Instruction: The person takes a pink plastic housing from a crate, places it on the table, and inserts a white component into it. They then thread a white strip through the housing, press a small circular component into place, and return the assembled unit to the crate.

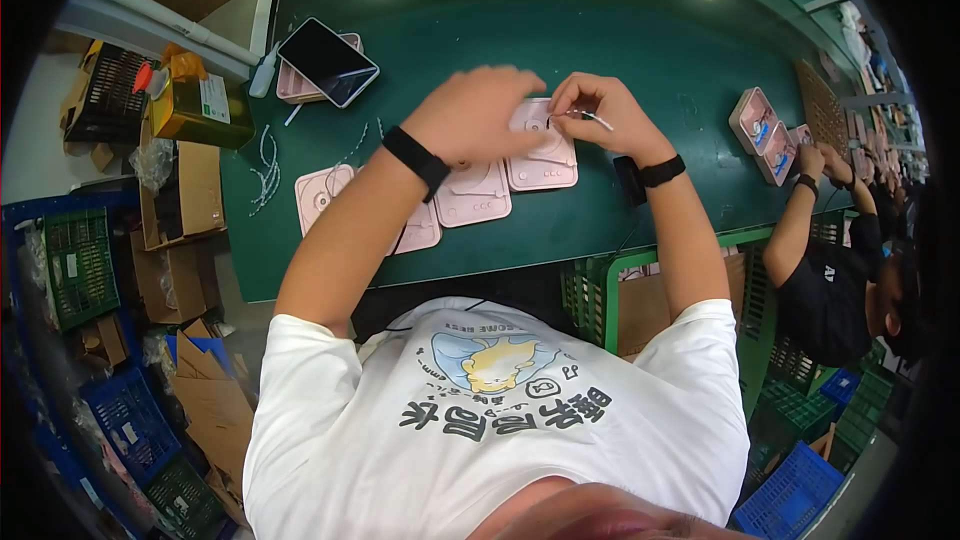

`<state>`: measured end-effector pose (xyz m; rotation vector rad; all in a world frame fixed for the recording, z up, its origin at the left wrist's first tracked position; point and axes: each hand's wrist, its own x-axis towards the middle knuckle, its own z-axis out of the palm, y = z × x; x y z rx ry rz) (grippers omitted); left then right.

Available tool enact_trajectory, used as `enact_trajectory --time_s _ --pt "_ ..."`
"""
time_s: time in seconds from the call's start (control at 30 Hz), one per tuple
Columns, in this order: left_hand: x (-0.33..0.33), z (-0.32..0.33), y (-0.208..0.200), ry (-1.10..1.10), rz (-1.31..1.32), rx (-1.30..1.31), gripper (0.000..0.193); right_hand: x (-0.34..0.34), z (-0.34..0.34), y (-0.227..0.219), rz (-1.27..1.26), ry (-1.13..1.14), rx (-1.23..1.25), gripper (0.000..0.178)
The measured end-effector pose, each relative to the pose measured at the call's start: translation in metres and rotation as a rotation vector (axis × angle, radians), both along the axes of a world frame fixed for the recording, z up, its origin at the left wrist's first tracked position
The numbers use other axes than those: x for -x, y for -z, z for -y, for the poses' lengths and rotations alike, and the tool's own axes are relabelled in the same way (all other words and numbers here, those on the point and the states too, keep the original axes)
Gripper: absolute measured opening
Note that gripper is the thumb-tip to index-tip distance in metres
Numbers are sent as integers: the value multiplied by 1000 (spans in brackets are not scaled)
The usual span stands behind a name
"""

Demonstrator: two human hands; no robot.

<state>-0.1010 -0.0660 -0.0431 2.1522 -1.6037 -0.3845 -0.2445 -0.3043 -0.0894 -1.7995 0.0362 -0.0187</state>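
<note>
Pale pink plastic panels [543, 172] with round holes and small raised marks lie in a slightly stepped row on the green table. Above the panels, my left hand [470, 115] is open, its fingers stretched and thumb apart; motion blurs it a little, and it hides parts of the panels. My right hand [608, 112] is beside the far-right panel, thumb and fingers pinched on a thin white wire [597, 120]. One end of that wire sticks out to the right. Whether its other end touches the panel cannot be made out.
A phone [328, 62] rests on pink parts at the far left. Loose white wires [266, 175] lie near the left edge. Pink cases [765, 135] are at the right, near another person's hands [825, 162]. A green crate [612, 305] stands under the near edge.
</note>
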Motion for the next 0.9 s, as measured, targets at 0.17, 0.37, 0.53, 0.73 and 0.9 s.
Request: enact_trajectory --time_s 0.17,0.37,0.53,0.73,0.9 --pt "-37 29 6 19 -56 176 28 2 0 -8 -75 -36 64 14" --pt "-40 28 21 78 23 180 20 5 -8 -22 -104 -20 211 14" --pt "-35 29 28 108 -122 98 25 6 -20 -23 -49 -30 319 15" --pt "-36 26 37 150 -202 119 33 14 -22 -27 36 58 377 14" --pt "-34 27 34 147 -199 104 34 14 -30 -30 -64 118 372 14"
